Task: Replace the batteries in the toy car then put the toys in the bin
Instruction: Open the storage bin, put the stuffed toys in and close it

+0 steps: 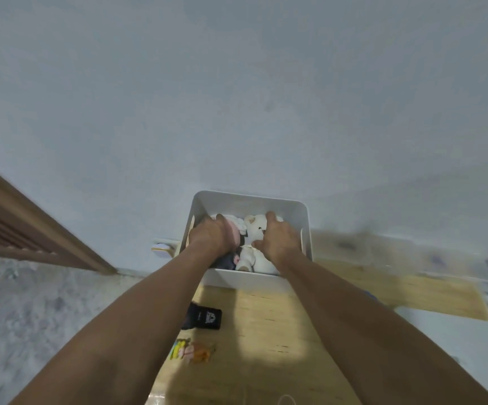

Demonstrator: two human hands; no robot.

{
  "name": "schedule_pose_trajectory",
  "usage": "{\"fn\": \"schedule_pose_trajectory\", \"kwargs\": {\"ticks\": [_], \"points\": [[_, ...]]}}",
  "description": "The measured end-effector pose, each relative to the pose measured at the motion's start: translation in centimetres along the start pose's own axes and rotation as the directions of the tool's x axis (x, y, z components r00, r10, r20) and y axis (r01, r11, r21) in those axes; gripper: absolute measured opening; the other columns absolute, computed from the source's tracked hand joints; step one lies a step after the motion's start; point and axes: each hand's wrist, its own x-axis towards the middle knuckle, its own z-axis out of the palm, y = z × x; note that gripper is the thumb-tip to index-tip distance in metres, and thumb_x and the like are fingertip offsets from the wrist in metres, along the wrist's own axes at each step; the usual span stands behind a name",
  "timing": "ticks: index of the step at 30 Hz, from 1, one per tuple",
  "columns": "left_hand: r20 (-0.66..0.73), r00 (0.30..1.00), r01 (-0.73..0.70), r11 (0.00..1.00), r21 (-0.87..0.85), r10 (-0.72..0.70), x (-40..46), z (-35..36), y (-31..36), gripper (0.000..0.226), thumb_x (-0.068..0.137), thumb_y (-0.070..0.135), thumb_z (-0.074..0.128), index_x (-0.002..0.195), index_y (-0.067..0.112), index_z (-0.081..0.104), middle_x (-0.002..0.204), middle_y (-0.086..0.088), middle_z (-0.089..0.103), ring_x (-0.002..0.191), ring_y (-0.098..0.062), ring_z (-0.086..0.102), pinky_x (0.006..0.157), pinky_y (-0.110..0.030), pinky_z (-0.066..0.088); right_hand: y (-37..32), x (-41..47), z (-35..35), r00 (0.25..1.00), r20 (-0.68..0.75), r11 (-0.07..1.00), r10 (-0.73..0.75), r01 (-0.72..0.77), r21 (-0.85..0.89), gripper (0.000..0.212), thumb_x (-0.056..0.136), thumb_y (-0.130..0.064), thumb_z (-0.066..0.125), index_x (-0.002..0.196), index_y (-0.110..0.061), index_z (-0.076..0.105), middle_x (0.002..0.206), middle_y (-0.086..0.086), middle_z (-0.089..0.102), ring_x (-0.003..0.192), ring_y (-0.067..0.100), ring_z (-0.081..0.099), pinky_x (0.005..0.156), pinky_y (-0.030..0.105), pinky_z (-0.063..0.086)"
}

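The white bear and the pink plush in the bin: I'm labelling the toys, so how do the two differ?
The white bear is cream-white, while the pink plush is pink. The white bear lies on the bin's right side under the right hand; the pink plush lies on the left under the left hand. Much of the white bear shows, but the pink plush is mostly hidden. Both are soft toys inside the white bin.
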Motion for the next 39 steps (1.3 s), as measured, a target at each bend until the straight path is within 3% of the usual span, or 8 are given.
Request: {"fn": "schedule_pose_trajectory", "kwargs": {"ticks": [7,12,17,23,28,31,34,39], "points": [[0.005,0.998,-0.066,0.998,0.002,0.066,-1.1,-1.5,-0.2,0.046,0.083,0.033,0.050,0.120,0.006,0.053,0.120,-0.019,0.060,0.111,-0.035,0.059,0.088,-0.034,0.049,-0.4,-0.9,-1.4,0.992,-0.095,0.986,-0.087,0.073,-0.149,0.047,0.080,-0.035,0.072,0.115,-0.012,0.051,0.111,0.011,0.066,0.106,0.032,0.062,0.080,0.034,0.048],[-0.167,0.976,-0.154,0.985,-0.076,0.139,-2.4,-2.8,-2.2,0.046,0.087,0.033,0.060,0.129,0.017,0.056,0.122,-0.005,0.064,0.114,-0.026,0.058,0.094,-0.034,0.049,-2.0,-1.7,-3.4,0.982,-0.138,0.989,-0.129,0.118,-0.086,0.031,0.083,-0.021,0.065,0.114,-0.015,0.062,0.115,0.011,0.065,0.110,0.033,0.060,0.084,0.035,0.049],[-0.447,0.881,-0.227,0.967,-0.119,0.152,-5.7,-3.0,-4.1,0.030,0.089,0.027,0.059,0.115,0.014,0.066,0.108,-0.005,0.067,0.102,-0.026,0.060,0.082,-0.034,0.048,-3.1,-3.5,-3.8,0.984,-0.118,0.989,-0.137,0.143,0.049,0.030,0.079,-0.022,0.068,0.109,-0.022,0.068,0.118,0.009,0.066,0.112,0.031,0.059,0.088,0.033,0.049],[-0.557,0.810,-0.286,0.952,-0.107,0.181,-8.4,-0.8,-5.9,0.026,0.090,0.029,0.058,0.103,0.009,0.070,0.100,-0.009,0.063,0.097,-0.027,0.057,0.077,-0.036,0.047,-2.2,-6.2,-3.6,0.975,-0.139,0.974,-0.172,0.190,0.123,0.026,0.078,-0.021,0.067,0.103,-0.018,0.072,0.109,0.010,0.070,0.103,0.031,0.063,0.084,0.033,0.052],[-0.715,0.674,-0.359,0.929,-0.096,0.187,-10.0,3.0,-8.2,0.025,0.084,0.019,0.057,0.099,0.002,0.067,0.096,-0.015,0.061,0.092,-0.033,0.055,0.076,-0.043,0.051,-1.7,-9.0,-2.4,0.932,-0.137,0.920,-0.335,0.355,0.168,0.016,0.082,-0.019,0.068,0.096,-0.017,0.075,0.097,0.004,0.073,0.095,0.024,0.064,0.079,0.029,0.050],[-0.764,0.638,-0.288,0.950,-0.119,0.098,-11.3,5.6,-10.1,0.028,0.083,0.018,0.050,0.103,0.002,0.060,0.102,-0.015,0.058,0.094,-0.031,0.052,0.080,-0.040,0.046,-1.9,-11.2,-0.7,0.886,-0.153,0.877,-0.439,0.459,0.140,0.016,0.086,-0.020,0.063,0.099,-0.017,0.073,0.094,0.004,0.073,0.090,0.023,0.065,0.077,0.034,0.054],[-0.702,0.711,-0.202,0.969,-0.145,0.044,-12.7,8.3,-12.1,0.023,0.080,0.017,0.050,0.096,0.004,0.060,0.097,-0.013,0.058,0.091,-0.031,0.053,0.077,-0.042,0.047,-2.4,-12.6,2.0,0.853,-0.108,0.849,-0.511,0.520,0.093,0.017,0.086,-0.024,0.061,0.100,-0.020,0.071,0.094,0.002,0.073,0.087,0.022,0.066,0.076,0.036,0.055],[-0.447,0.892,-0.209,0.943,-0.259,0.074,-15.0,12.3,-14.5,0.018,0.079,0.016,0.069,0.095,0.010,0.065,0.096,-0.004,0.059,0.093,-0.024,0.056,0.077,-0.032,0.050,-3.2,-12.5,7.1,0.898,0.107,0.904,-0.427,0.427,0.023,0.024,0.083,-0.027,0.059,0.106,-0.029,0.065,0.101,0.001,0.068,0.094,0.025,0.062,0.080,0.040,0.055]]}}
